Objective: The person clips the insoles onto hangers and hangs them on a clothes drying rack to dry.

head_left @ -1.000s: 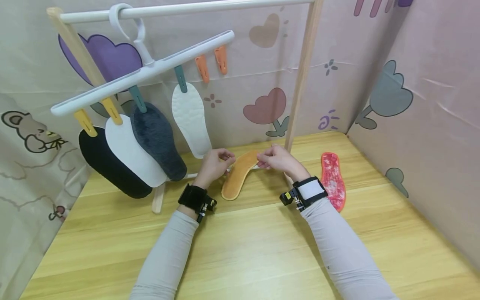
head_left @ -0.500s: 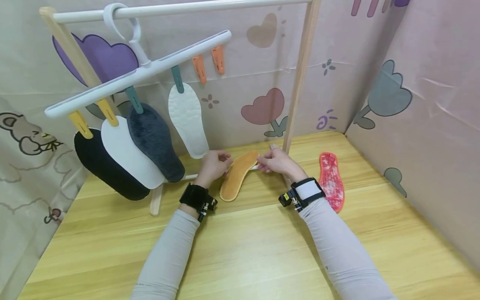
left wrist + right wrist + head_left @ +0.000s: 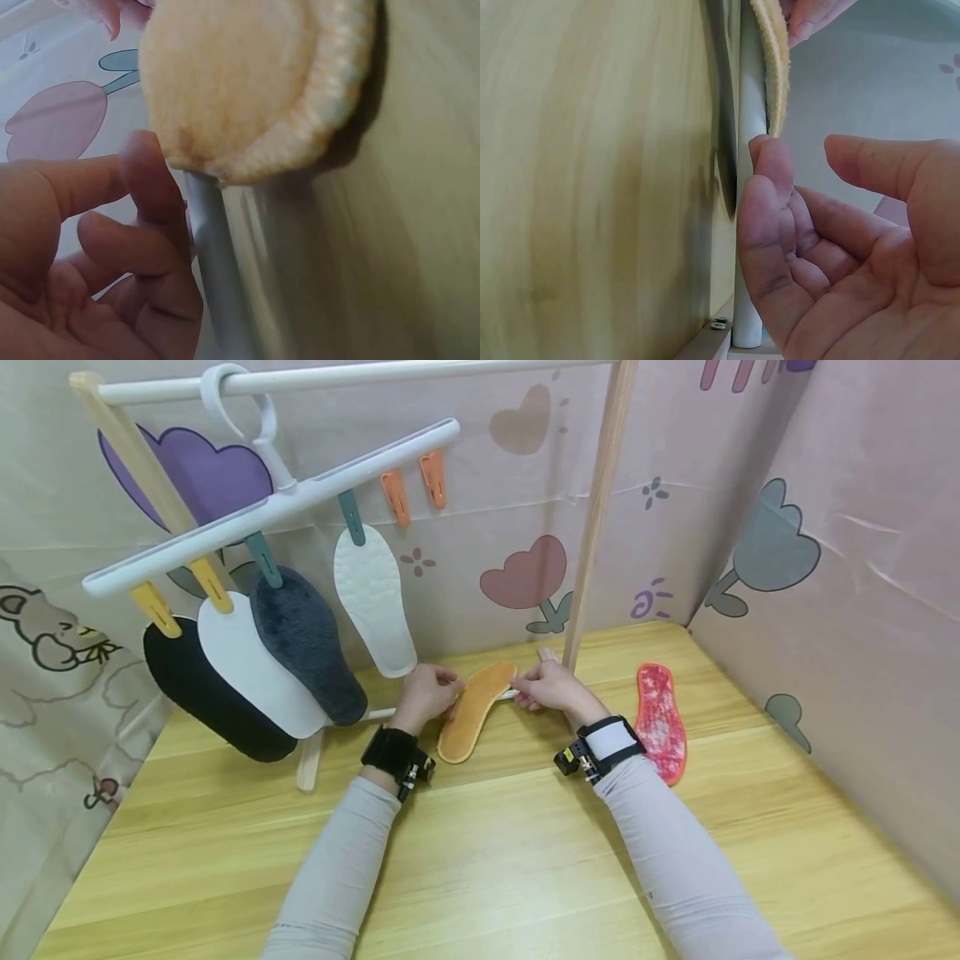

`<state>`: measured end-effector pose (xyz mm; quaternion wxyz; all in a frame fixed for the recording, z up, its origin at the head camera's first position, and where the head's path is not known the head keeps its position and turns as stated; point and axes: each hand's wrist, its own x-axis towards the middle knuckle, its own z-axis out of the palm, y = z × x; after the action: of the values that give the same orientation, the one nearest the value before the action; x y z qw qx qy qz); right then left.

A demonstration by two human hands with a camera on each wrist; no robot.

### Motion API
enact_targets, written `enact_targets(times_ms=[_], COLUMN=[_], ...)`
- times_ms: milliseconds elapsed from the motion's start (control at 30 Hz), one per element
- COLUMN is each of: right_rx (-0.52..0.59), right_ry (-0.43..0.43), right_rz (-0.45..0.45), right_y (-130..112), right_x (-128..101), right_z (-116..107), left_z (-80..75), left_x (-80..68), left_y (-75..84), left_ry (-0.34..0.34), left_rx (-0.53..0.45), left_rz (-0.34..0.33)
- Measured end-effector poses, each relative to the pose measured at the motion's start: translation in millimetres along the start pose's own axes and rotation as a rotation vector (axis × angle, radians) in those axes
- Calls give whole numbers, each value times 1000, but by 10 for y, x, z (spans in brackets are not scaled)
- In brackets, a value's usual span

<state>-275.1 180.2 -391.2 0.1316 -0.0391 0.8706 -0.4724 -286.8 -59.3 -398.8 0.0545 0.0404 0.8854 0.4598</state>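
Note:
An orange-tan fleecy insole [image 3: 477, 710] lies at a slant across the white lower rod [image 3: 753, 82] of a stand. My left hand [image 3: 429, 695] is at its left edge; in the left wrist view a fingertip is right at the edge, and I cannot tell whether thumb and finger pinch it. My right hand [image 3: 553, 683] is by the upper right end. Loosely bent fingers [image 3: 769, 161] reach the insole's tip in the right wrist view, with the thumb held apart. To the right, a red-and-white insole [image 3: 662, 722] lies flat on the table.
A white hanger [image 3: 285, 497] hangs tilted from the stand's top bar [image 3: 360, 375]. Clips hold a black insole [image 3: 217, 693], a white one [image 3: 258, 664], a dark grey fluffy one [image 3: 307, 639] and another white one [image 3: 373, 597]. Two orange clips [image 3: 395, 497] hold nothing. A wooden post [image 3: 597, 518] stands right.
The head view has shifted slightly, so the hanger and stand appear a little further left. Both hands stay at the orange insole, which keeps its place across the rod.

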Motion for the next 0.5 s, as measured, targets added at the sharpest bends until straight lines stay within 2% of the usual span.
enact_targets(times_ms=[200,333,500], right_rx=[29,21,3], right_ry=[22,27,41], right_rz=[2,-9,-19], right_y=[18,14,6], right_x=[9,10,9], right_z=[45,71,91], left_z=[24,33,44], left_x=[16,16,4], left_y=[-15,-13,-5], left_ry=[-15,-1,0], left_rx=[-19,8,42], left_rz=[-28,-44,-31])
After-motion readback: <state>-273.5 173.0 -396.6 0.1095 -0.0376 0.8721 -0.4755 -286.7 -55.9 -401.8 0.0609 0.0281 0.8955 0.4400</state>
